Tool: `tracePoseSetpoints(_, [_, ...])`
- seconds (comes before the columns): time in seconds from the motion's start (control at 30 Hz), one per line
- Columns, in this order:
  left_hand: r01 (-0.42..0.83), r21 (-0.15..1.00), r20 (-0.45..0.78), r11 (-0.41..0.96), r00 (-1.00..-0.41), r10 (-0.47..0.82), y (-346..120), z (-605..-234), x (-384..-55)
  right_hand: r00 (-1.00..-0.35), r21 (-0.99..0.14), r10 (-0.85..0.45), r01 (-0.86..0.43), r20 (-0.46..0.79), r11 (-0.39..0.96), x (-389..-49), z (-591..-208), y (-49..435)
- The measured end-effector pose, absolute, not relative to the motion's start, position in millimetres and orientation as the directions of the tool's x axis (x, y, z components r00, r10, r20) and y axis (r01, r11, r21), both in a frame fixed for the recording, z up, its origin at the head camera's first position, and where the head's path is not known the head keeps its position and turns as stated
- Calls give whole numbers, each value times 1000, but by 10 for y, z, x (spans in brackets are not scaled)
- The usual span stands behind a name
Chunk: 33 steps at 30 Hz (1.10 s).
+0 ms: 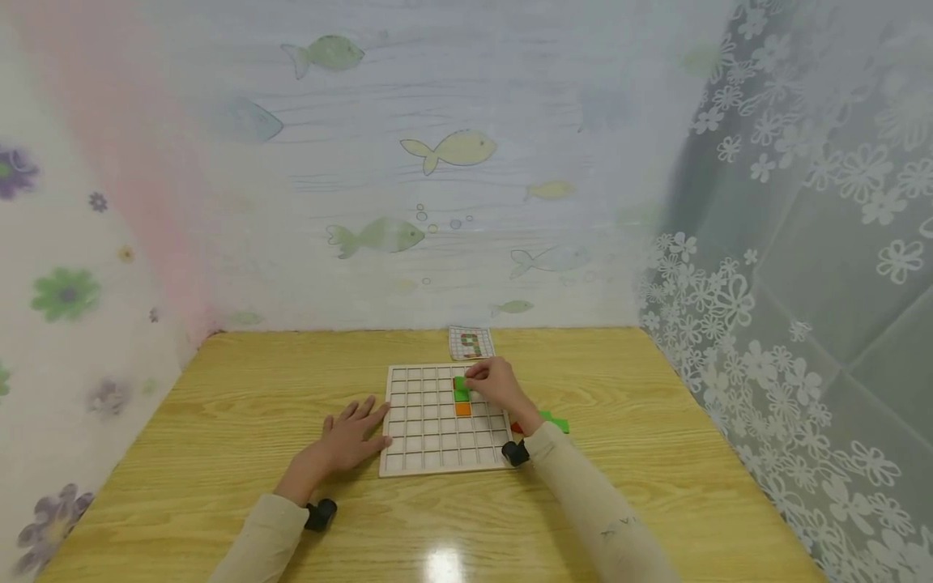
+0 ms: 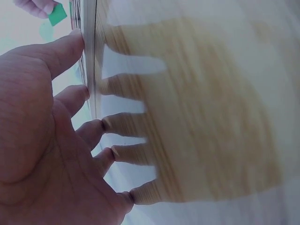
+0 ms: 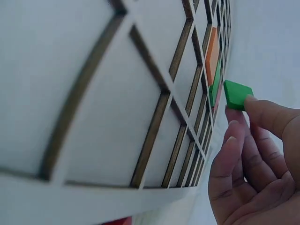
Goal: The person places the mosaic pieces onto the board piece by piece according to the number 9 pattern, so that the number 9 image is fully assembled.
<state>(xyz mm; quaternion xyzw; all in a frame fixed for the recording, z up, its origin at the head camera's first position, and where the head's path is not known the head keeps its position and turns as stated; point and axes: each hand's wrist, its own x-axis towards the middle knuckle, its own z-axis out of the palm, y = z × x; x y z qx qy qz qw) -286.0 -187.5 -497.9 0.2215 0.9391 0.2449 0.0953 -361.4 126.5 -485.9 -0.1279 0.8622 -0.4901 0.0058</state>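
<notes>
A wooden grid board (image 1: pixel 419 461) with square cells lies on the table. My right hand (image 1: pixel 499 384) pinches a green square tile (image 3: pixel 237 95) between thumb and fingers, close over the board's upper cells. Seated in neighbouring cells are an orange tile (image 1: pixel 462 410) and a green tile (image 3: pixel 215 84), with a red tile (image 3: pixel 217 99) partly hidden beyond them. My left hand (image 1: pixel 348 437) rests on the table with fingers spread, thumb and index fingertip at the board's left edge.
Behind the board lies a small card (image 1: pixel 470 343) printed with a coloured grid pattern. Loose green tiles (image 1: pixel 557 422) and a red piece (image 1: pixel 517 427) lie right of the board, partly behind the right wrist. Walls enclose the wooden table (image 1: pixel 240 389) at the back and right.
</notes>
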Motion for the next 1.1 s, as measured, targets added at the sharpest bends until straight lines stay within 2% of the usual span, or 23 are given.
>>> tracePoseSetpoints(0.33, [336,490,-131,804,-884,449,-1868,-4879,-2946,-973,-834,-222,-169,58,526,-3762,-4839,1061])
tracePoseSetpoints(0.83, [343,480,-136,807,-880,454,-1880,-4889,-2992,-980,-769,-198,-115,-15,629,-3841,-4838,917])
tracePoseSetpoints(1.1, [342,478,-130,809,-884,450,-1848,-4887,-2956,-971,-738,-238,-151,-13,658,-3834,-4870,956])
